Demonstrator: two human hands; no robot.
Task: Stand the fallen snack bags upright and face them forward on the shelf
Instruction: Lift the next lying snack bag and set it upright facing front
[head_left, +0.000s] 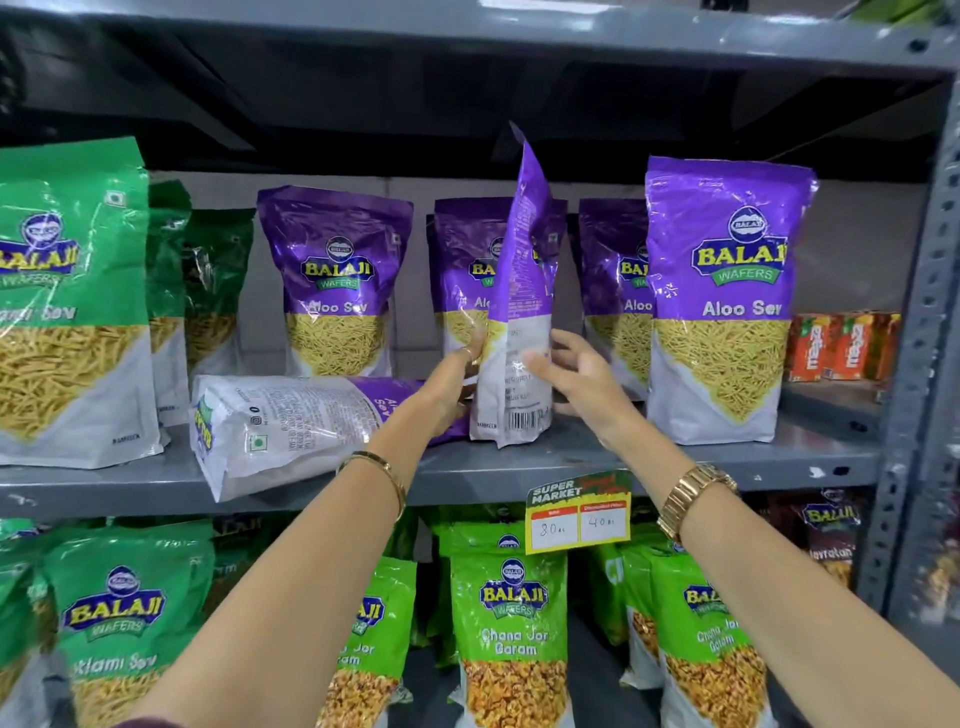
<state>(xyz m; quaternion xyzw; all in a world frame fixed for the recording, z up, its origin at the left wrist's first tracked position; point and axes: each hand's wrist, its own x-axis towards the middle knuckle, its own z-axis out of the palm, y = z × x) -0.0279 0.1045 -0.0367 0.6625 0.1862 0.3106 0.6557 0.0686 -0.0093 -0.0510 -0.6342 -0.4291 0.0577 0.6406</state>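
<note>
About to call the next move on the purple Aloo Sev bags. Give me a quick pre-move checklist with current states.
1. Held bag upright: ok, base on the shelf.
2. Held bag facing forward: not ok, back and barcode face out.
3. Grip: left hand on its left edge, ok; right hand open at its right edge, contact cannot tell.
4. Fallen bag stood up: not ok, lying on its side, corner over the shelf lip.
5. Front-right bag: ok, upright, front forward.
</note>
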